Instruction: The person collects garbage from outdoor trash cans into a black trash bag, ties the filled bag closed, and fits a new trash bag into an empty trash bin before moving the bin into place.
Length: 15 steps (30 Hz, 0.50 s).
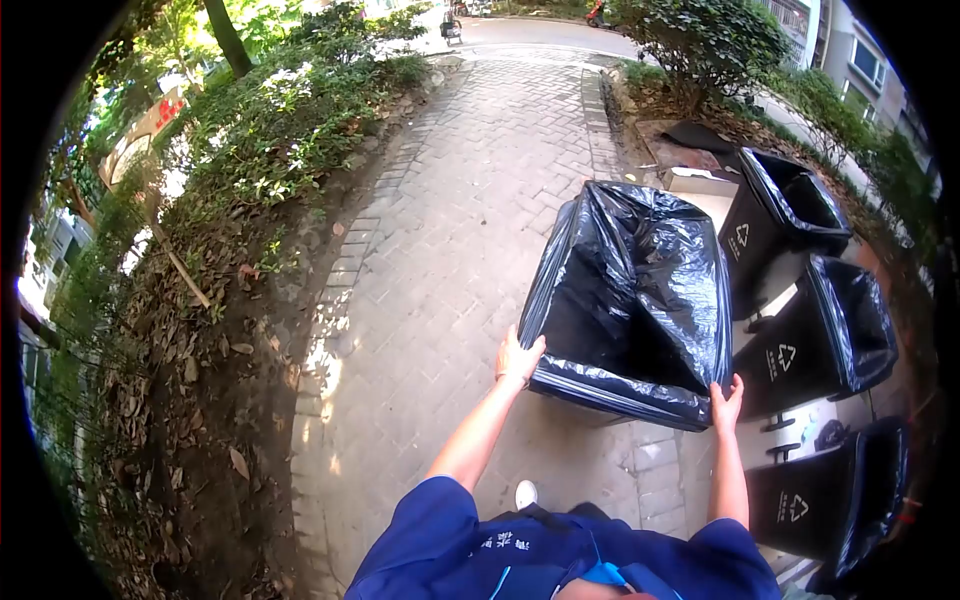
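Note:
A large black trash bin (600,412) stands in front of me on the paving, open at the top. A shiny black bin liner (665,240) lines it and is folded outward over the rim. My left hand (519,358) grips the liner at the near left corner of the rim, thumb pointing inward. At the near right corner, my right hand (727,402) is closed on the liner's folded edge, fingers partly hidden behind it. The inside of the bin is dark, and its bottom cannot be made out.
Three more lined black bins, a far one (745,235), a middle one (785,362) and a near one (800,505), stand along the right. A brick path (440,220) runs ahead to a road. Soil with dry leaves and shrubs (270,150) borders the left.

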Available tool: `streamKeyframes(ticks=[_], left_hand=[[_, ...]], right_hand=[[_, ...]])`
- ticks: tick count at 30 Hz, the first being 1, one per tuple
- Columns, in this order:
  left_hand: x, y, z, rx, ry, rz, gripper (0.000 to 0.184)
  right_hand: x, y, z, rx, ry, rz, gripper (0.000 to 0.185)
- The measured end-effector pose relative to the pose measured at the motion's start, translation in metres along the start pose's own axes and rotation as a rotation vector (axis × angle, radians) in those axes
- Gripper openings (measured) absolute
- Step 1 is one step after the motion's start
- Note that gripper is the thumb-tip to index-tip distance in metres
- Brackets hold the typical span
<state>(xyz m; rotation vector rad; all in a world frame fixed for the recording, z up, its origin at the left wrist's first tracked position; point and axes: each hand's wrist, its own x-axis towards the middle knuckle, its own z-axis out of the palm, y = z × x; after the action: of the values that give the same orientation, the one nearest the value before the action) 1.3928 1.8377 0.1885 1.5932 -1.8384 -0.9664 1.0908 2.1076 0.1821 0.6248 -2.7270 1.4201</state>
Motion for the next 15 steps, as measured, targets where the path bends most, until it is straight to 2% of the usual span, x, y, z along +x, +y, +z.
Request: streamKeyframes(ticks=[1, 4, 8, 11, 13, 15], left_hand=[[0.014, 0.005, 0.0, -0.034, -0.047, -0.027, 0.069], [0.056, 0.01, 0.011, -0.043, 0.043, 0.034, 0.062], [0.108, 0.028, 0.024, -0.056, 0.011, 0.064, 0.06], [0.145, 0.047, 0.037, -0.049, -0.011, -0.008, 0.061], [0.169, 0.058, 0.049, -0.033, -0.044, -0.005, 0.062], [0.209, 0.07, 0.068, -0.082, -0.047, 0.075, 0.063]], right_hand=[[0.004, -0.008, 0.006, 0.067, -0.098, 0.014, 0.055], [0.015, -0.027, 0.031, 0.153, -0.017, 0.085, 0.047], [0.056, -0.014, 0.061, 0.184, 0.023, 0.083, 0.043], [0.081, -0.031, 0.079, 0.1, 0.061, 0.041, 0.042], [0.111, -0.032, 0.095, 0.171, 0.052, 0.082, 0.042], [0.138, -0.021, 0.118, 0.184, 0.109, 0.096, 0.043]])
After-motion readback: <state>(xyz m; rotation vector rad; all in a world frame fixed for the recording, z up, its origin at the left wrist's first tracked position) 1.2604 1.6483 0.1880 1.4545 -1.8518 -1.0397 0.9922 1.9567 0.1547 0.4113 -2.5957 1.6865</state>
